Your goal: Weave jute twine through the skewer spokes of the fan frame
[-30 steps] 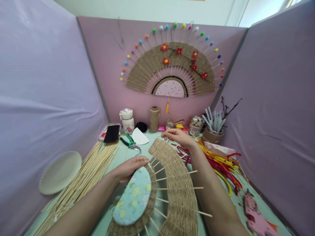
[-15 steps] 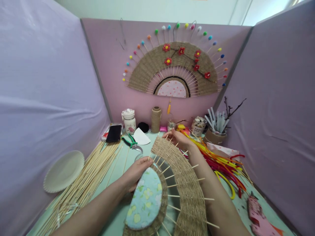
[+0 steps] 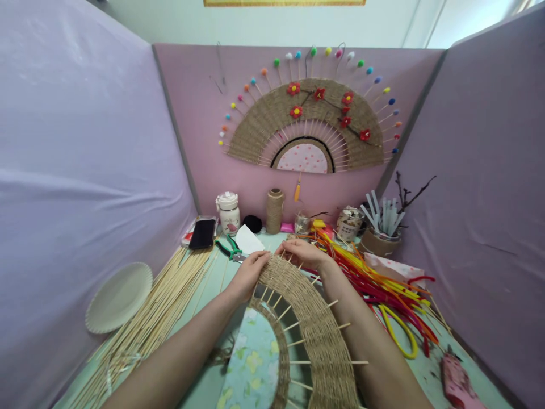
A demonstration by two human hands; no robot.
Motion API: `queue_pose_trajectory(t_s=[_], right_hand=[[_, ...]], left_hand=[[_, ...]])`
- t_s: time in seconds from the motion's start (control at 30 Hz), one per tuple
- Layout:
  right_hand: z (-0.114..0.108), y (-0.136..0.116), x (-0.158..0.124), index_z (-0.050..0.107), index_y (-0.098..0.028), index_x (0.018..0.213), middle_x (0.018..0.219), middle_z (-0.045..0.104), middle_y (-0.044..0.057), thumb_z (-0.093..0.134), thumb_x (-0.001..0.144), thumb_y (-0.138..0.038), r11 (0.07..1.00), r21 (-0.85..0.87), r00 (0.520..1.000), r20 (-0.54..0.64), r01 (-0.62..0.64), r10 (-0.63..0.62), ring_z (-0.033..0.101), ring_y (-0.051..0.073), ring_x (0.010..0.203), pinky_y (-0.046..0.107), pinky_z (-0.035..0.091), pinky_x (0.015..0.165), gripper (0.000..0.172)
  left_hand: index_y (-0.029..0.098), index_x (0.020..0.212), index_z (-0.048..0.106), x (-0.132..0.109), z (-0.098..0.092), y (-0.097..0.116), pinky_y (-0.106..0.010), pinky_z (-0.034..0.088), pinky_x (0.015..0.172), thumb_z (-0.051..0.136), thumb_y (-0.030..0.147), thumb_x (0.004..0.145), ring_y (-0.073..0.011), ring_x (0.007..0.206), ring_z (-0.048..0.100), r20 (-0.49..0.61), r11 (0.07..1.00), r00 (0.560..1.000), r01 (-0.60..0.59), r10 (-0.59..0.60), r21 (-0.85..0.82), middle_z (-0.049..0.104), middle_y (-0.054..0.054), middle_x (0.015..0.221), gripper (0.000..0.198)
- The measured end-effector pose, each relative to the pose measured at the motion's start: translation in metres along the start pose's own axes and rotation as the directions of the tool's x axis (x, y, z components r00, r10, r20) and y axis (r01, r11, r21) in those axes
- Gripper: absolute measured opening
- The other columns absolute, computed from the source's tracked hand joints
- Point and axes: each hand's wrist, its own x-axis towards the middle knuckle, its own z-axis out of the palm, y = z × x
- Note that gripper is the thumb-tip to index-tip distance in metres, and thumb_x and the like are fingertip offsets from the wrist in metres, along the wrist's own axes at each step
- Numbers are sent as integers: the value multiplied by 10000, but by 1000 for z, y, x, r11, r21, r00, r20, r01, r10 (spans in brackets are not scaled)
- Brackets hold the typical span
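Through the head view, I see the woven fan tilted in front of the person, over the table, its lower part running out of sight. The left hand pinches the top end of the woven band between its fingers. The right hand is at the outer edge close by, its fingers bent inward; I can't tell whether they grasp a stick, a strand or just the edge.

What worries me is that top corner. If the left fingers squeeze or tug too hard, I think the end rows could slide along the sticks and loosen. Forcing one thin stick sideways might snap it or bend the gap beside the flowered panel out of shape.

One stick tip crosses the right forearm in my line of sight, so a quick move could scratch skin. The fuzzy stems lie near that arm too, and could snag on the tips.
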Motion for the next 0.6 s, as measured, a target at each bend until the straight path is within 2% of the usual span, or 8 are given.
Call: queue_pose_trajectory(t_s=[0.17, 0.3, 0.5, 0.6], right_hand=[[1, 2, 2, 671, -138, 750, 620, 592, -4, 693, 718, -573, 999, 37, 999, 24, 33, -33, 504, 76, 545, 186, 348, 498, 437], [3, 6, 5, 651, -140, 731, 655, 605, 5, 666, 733, -594, 998, 46, 997, 67, 46, -49, 497, 84, 563, 212, 367, 551, 454], [-3, 6, 4, 652, -142, 731, 616, 562, -1, 619, 727, -654, 996, -58, 997, 44, 62, -59, 445, 84, 528, 215, 326, 515, 513], [-5, -2, -1, 669, -147, 773, 584, 501, -24, 594, 756, -635, 978, -175, 993, -3, 114, -116, 394, 83, 511, 217, 295, 492, 494]], left_hand=[[164, 961, 661, 4, -1, -4, -257, 417, 653, 711, 361, 687, -155, 702, 590, -40, 998, 998, -56, 55, -16, 693, -20, 775, 340], [159, 866, 667, 3, -7, -2, -260, 418, 654, 753, 370, 627, -162, 689, 592, -82, 995, 992, -99, 96, -33, 668, -8, 702, 330], [161, 842, 685, 1, -12, 6, -260, 430, 667, 768, 365, 610, -159, 696, 598, -108, 991, 989, -109, 101, -72, 689, -15, 742, 320], [163, 826, 692, 1, -14, 8, -261, 435, 670, 775, 343, 602, -158, 699, 600, -141, 990, 985, -115, 102, -85, 693, -15, 749, 299]])
